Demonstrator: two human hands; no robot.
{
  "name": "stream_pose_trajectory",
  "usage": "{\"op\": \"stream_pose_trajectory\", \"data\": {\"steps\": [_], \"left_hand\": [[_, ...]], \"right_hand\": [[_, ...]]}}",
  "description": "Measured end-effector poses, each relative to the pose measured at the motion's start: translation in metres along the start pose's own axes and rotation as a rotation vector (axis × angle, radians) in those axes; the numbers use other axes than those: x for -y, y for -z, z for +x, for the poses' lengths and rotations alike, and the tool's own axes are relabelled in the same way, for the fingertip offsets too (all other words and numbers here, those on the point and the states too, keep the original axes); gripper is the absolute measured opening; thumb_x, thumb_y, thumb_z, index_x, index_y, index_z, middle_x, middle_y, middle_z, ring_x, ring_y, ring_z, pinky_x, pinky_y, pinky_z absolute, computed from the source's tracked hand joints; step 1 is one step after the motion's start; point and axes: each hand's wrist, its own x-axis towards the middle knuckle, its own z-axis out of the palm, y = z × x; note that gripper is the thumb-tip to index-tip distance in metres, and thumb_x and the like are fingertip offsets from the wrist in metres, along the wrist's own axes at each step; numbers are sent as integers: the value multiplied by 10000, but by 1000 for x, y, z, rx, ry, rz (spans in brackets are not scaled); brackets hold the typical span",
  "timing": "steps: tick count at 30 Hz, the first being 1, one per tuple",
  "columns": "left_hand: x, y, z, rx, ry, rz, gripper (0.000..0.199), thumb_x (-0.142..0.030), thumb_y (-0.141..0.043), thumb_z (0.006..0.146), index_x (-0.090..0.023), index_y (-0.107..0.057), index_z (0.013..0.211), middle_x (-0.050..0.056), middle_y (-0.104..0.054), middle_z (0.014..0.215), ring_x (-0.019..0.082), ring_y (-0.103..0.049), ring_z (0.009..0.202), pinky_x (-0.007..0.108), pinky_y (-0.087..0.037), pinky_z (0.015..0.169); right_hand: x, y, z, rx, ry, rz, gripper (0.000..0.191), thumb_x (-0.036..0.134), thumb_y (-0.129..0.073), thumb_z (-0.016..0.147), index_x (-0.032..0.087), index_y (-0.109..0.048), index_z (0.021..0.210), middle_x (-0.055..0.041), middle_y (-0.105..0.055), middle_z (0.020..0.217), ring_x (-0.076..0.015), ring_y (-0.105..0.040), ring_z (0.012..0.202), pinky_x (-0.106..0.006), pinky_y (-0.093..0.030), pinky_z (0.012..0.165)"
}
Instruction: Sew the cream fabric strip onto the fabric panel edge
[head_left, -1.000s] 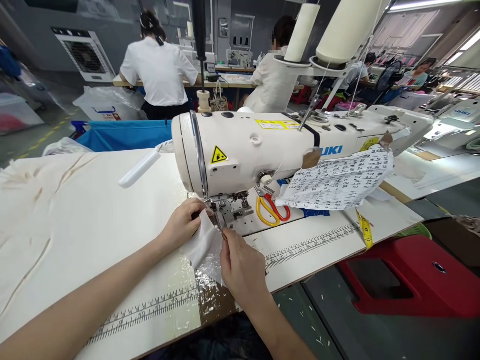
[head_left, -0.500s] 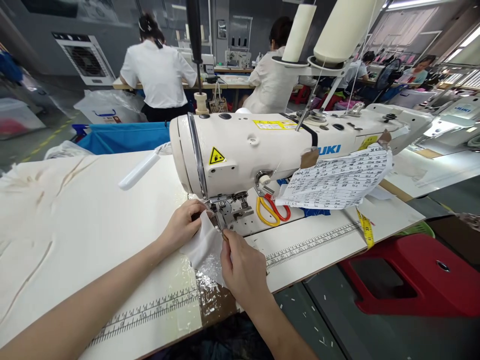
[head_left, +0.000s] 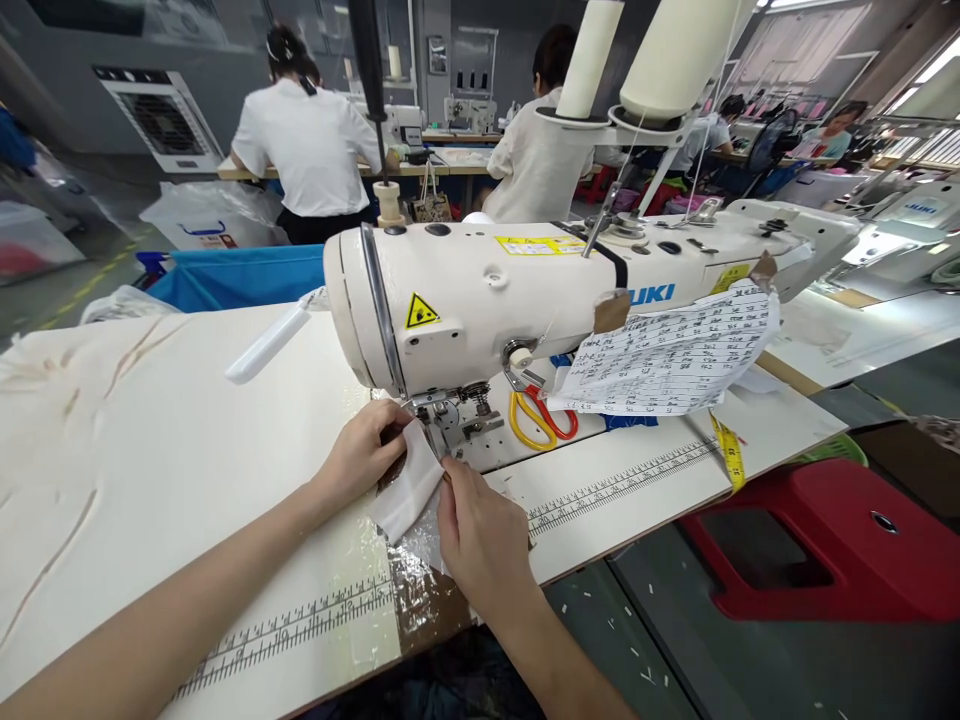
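Observation:
A small piece of thin white fabric (head_left: 409, 490) hangs between my two hands, just in front of the needle area of a white sewing machine (head_left: 457, 290). My left hand (head_left: 367, 445) pinches its upper left edge close to the presser foot (head_left: 442, 415). With thumb and fingertips together, my right hand (head_left: 480, 525) grips the fabric's right edge, a little nearer to me. The fingertips partly hide the fabric's edges. Red and yellow-handled scissors (head_left: 534, 420) lie on the machine bed right of the needle.
A handwritten paper sheet (head_left: 667, 355) hangs off the machine's arm. A yellow tape measure (head_left: 727, 450) drapes over the front table edge, above a red stool (head_left: 825, 540). Cream fabric (head_left: 52, 430) lies at left. Thread cones (head_left: 592, 60) stand behind; co-workers sit beyond.
The fabric between my hands has shifted and now hangs as a narrower, folded strip, with a dark gap showing beside my left fingers. Both hands keep their grip. The view has shifted slightly.

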Motion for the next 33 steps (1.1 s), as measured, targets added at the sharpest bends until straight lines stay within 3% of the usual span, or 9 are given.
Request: {"op": "stream_pose_trajectory", "data": {"steps": [8,14,20,26,33], "left_hand": [[1,1,-2,0,23,-39,162,-196,-441,759,-195,-596,808,23,-657,891,180,-608,823,316,-516,754],[1,3,-3,-32,-312,124,171,-169,-458,911,-174,-611,833,61,-670,911,198,-592,863,328,-529,743],[-12,16,-7,130,-471,316,302,-73,-400,916,-123,-685,1004,115,-644,1036,220,-575,945,346,-560,797],[-30,7,-23,170,-374,485,327,-132,-421,923,-67,-679,1112,160,-618,1147,283,-546,1048,447,-561,898],[-31,-8,-45,92,-347,490,431,-197,-345,988,-18,-598,1288,169,-601,1309,287,-506,1246,460,-498,1046]], "right_hand": [[2,0,3,25,-35,-52,285,148,-451,980,136,-611,1215,-58,-752,951,-182,-722,703,-263,-496,518],[8,-2,4,-36,-25,-110,284,104,-499,945,94,-629,1197,-81,-769,929,-197,-736,682,-273,-512,495],[10,14,-34,-141,-17,37,277,119,-387,964,128,-592,1150,-72,-768,874,-201,-747,672,-266,-511,522],[6,26,-86,-28,-39,159,268,173,-306,992,195,-558,1079,-34,-720,757,-174,-707,580,-235,-457,456],[-5,31,-88,-13,111,113,310,125,-339,977,159,-525,1223,-68,-747,920,-174,-743,733,-226,-546,575]]}}
